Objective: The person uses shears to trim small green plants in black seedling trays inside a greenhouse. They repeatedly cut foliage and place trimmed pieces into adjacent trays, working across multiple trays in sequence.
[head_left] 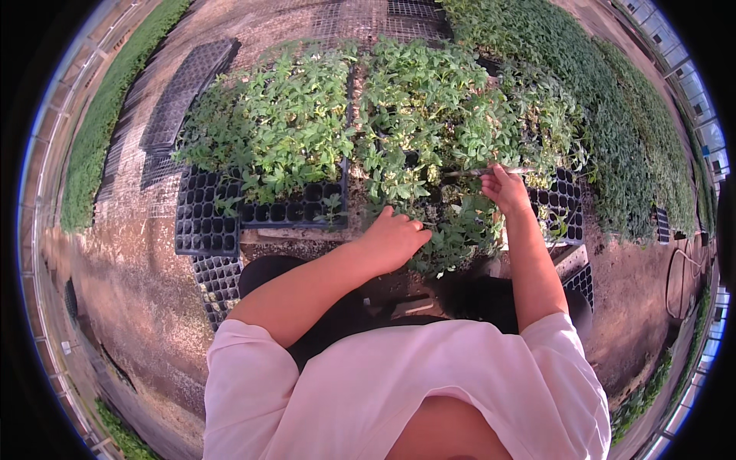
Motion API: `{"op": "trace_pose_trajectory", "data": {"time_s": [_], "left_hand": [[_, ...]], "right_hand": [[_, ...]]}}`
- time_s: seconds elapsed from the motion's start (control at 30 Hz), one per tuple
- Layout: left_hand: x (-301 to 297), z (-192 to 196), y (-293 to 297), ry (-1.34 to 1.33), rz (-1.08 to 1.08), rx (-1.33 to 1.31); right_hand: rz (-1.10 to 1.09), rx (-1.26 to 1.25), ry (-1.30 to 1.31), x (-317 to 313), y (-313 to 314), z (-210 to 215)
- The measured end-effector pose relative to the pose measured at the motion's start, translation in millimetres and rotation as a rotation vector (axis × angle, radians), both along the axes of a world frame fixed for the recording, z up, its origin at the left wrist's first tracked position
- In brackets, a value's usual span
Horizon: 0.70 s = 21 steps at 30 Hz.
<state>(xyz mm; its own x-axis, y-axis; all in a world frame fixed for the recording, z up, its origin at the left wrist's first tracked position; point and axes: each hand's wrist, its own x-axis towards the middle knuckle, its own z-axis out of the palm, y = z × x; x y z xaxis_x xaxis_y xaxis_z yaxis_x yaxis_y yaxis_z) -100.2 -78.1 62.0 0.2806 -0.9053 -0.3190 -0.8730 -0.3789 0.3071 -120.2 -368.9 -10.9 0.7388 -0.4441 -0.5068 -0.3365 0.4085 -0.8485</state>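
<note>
My left hand rests palm down on seedlings at the near edge of the middle black seedling tray, fingers curled over the leaves. Whether it grips a stem is hidden. My right hand is raised over the same tray, closed around a thin metal tool that points left into the green plants. Leafy seedlings fill that tray. A bunch of seedlings hangs low between my two hands.
A second tray of seedlings stands to the left, with empty black cells along its near side. Empty black trays lie at far left on wire mesh. Dense beds of plants run along the right. Bare ground spreads lower left.
</note>
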Motion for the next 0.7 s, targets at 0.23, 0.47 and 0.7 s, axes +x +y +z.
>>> {"op": "trace_pose_trajectory", "data": {"time_s": [0.23,0.47,0.7], "left_hand": [[-1.0,4.6,11.6,0.007,0.034,-0.082],[18.0,21.0,79.2,-0.077,0.231,-0.151],[32.4,2.7,159.7,0.07,0.559,0.312]], "right_hand": [[-0.027,0.057,-0.113,-14.1,8.7,36.3],[0.141,0.129,-0.255,-7.1,55.7,83.0],[0.369,0.137,-0.165,44.4,176.5,76.1]]}}
